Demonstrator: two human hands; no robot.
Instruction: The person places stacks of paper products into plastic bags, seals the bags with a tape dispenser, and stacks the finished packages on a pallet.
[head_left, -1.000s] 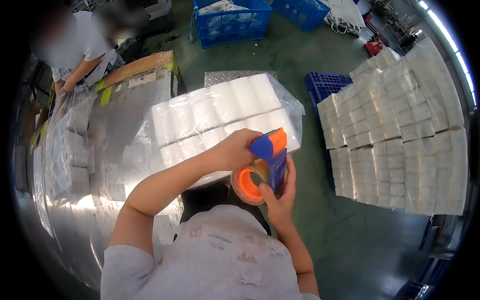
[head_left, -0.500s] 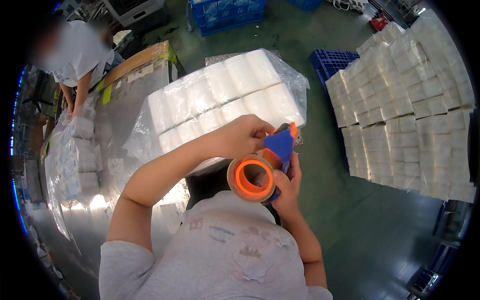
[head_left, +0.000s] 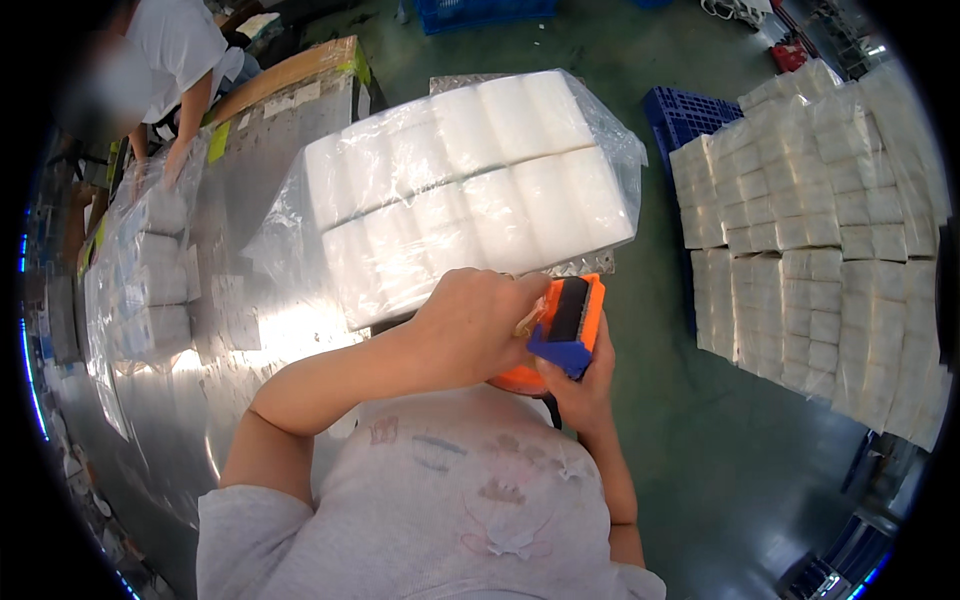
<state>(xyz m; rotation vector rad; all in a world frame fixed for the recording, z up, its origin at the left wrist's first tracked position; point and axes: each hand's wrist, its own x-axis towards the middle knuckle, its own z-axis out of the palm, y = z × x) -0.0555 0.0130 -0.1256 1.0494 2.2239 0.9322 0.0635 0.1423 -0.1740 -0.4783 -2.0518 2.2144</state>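
Observation:
An orange and blue tape dispenser (head_left: 572,310) is gripped in my right hand (head_left: 585,388), its dark roller facing up. My left hand (head_left: 478,322) reaches across to it, fingers closed on the yellowish tape (head_left: 530,318) at its front; the fingertips are partly hidden. Most of the tape roll is out of sight behind my left hand. Just beyond both hands lies a large clear plastic bag (head_left: 470,180) packed with white, rounded bundles in two rows, its loose film spreading out at the left and right ends.
Left of the bag is a metal worktable (head_left: 270,190), where a co-worker in a white shirt (head_left: 180,50) handles another bagged pack (head_left: 155,280). On the right, wrapped white packs (head_left: 810,230) are stacked on a blue pallet (head_left: 675,120). A blue crate (head_left: 485,12) stands at the back.
The dispenser has turned so its roller faces up and its roll is mostly hidden. My left hand has come lower, against the tape. The view has shifted slightly.

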